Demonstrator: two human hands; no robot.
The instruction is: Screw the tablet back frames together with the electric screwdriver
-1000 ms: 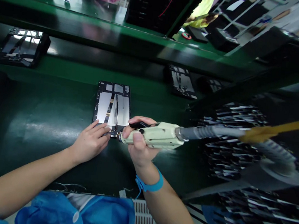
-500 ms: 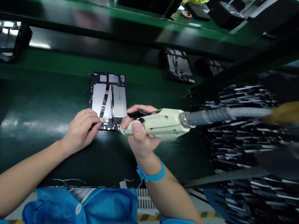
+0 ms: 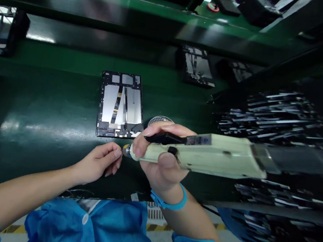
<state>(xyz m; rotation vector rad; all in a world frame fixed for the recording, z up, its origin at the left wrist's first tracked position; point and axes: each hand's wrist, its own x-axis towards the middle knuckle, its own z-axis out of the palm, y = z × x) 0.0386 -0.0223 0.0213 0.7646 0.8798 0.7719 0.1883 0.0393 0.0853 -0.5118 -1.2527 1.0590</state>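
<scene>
I see a black tray at far left holding an open tablet. My left hand hovers over the green desk, its fingers loosely curled and empty, just short of the tablet. My right hand grips the screwdriver, tip beside the left fingertips. A round mesh dish sits behind; its contents are unclear.

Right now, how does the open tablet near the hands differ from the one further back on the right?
The near tablet lies square-on, close to the left hand and the electric screwdriver; the far tablet sits askew, further back. The near one looks larger and sharper, the far one smaller and dimmer. Both lie open, showing silvery panels in black frames.
</scene>
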